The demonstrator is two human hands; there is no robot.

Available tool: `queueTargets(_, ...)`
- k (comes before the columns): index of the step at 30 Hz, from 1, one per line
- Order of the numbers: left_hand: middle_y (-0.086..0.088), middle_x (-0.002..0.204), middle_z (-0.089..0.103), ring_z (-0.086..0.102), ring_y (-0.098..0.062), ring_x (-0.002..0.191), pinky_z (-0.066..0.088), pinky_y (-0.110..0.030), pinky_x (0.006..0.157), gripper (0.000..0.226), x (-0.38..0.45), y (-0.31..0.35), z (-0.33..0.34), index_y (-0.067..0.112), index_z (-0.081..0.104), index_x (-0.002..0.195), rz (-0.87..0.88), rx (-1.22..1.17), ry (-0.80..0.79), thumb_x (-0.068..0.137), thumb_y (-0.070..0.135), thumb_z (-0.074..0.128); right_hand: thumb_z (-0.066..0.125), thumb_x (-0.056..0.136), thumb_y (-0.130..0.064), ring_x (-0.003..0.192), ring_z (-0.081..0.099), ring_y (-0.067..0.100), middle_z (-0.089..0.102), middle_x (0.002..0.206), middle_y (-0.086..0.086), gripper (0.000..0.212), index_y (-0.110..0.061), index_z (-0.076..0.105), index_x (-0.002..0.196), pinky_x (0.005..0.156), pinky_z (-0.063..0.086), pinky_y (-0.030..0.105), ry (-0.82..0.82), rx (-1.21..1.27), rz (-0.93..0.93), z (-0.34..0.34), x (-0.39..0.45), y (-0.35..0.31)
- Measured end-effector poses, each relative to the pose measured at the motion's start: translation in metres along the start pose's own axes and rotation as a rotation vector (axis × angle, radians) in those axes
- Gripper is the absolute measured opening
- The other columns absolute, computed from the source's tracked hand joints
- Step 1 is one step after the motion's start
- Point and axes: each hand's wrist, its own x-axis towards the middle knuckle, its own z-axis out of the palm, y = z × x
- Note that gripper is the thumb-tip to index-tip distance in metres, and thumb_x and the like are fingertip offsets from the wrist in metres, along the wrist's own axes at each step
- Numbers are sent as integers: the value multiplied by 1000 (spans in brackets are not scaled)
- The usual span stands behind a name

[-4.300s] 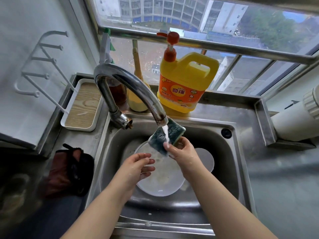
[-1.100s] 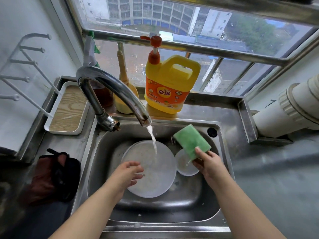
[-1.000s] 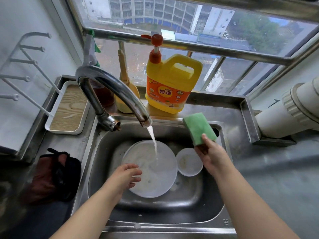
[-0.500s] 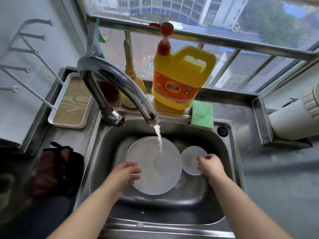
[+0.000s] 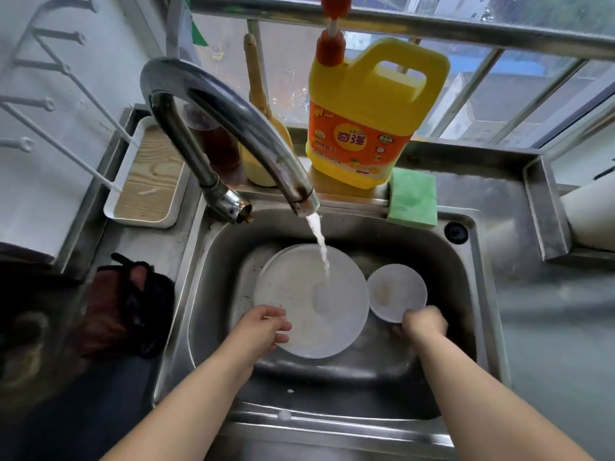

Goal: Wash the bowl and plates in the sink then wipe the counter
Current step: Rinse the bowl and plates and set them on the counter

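A large white plate lies in the steel sink, with another plate's rim showing under its left edge. Water runs from the tap onto it. My left hand holds the plate's near left edge, fingers on top. A small white bowl sits to the right of the plate; my right hand grips its near rim. The green sponge lies on the sink's back ledge.
A yellow detergent jug with a red pump stands behind the sink. A white tray with a wooden base sits at the left. A dark cloth lies on the left counter. A white pipe crosses at the right.
My right hand carried the sponge from under the tap to the back ledge, let it go there, then came down and took the bowl's rim. My left hand stayed at the plate.
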Motion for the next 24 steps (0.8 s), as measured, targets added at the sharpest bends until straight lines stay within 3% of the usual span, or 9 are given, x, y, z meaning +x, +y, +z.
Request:
queueTargets(4,-5,99,68,65,-21,86,47,-31,80,11,-5,-1,2,16,57,103,27,42,-11,94,11,52,53,84,-13,92,63,45,61,109,28,29,3,51,108,78,55,50,97,-59,-111,-19,-32,-10)
queueTargets(8,-4,99,68,66,-19,87,48,-28,75,12,-11,3,5,17,57,103,43,65,-19,96,13,50,53,89,-15,85,61,36,59,99,20,21,0,48,103,69,48,36,121,-78,-326,-47,-81,-25)
queueTargets(11,-4,98,68,66,-19,84,48,-27,70,14,-16,9,11,15,57,106,61,65,-25,95,12,51,54,88,-14,70,67,25,62,91,11,13,-7,51,98,55,52,30,15,18,-450,-53,-110,-38)
queueTargets(14,-7,100,67,64,-17,78,46,-26,69,17,-23,18,15,12,55,109,111,45,-34,92,10,54,51,89,-10,54,68,14,65,78,8,3,-12,48,89,52,54,26,-77,92,-510,-46,-139,-54)
queueTargets(19,-5,113,63,65,-18,94,51,-32,84,26,-34,34,5,19,49,119,285,-36,-65,94,17,56,52,93,-13,64,71,18,66,94,9,7,-19,48,93,66,60,36,-261,264,-473,-25,-167,-72)
queueTargets(24,3,126,56,59,-14,111,52,-29,86,53,-36,46,-7,28,36,136,406,-109,-100,91,22,62,50,95,-10,67,70,20,68,93,15,20,-9,50,115,60,56,27,-515,454,-319,-12,-182,-80)
